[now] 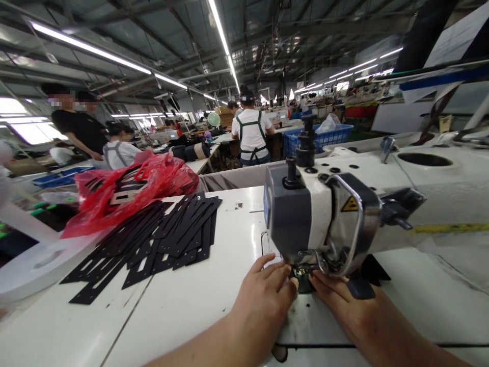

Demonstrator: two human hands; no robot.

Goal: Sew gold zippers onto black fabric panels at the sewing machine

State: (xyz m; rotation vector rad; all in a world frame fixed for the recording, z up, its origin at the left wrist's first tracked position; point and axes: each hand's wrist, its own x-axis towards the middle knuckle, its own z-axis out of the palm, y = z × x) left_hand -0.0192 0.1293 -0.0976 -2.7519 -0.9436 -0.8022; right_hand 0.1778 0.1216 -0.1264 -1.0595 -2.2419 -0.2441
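Under the head of a grey and white sewing machine (294, 219), both hands rest at the needle area. My left hand (265, 290) is left of the presser foot, fingers bent and close together, thumb tucked near a small dark piece (304, 285). My right hand (349, 300) lies to the right, its fingertips by the same piece and partly hidden by the machine head. What the fingertips hold is too small to make out. Several black slotted strips (183, 229) lie in a loose pile on the white table (183, 316), left of the machine.
A red plastic bag (153, 173) with dark pieces sits behind the pile. A white stand (49, 260) is at the left edge. A black piece (374, 270) lies behind my right hand. Beyond are a blue basket (332, 135) and a person in a white shirt (250, 130).
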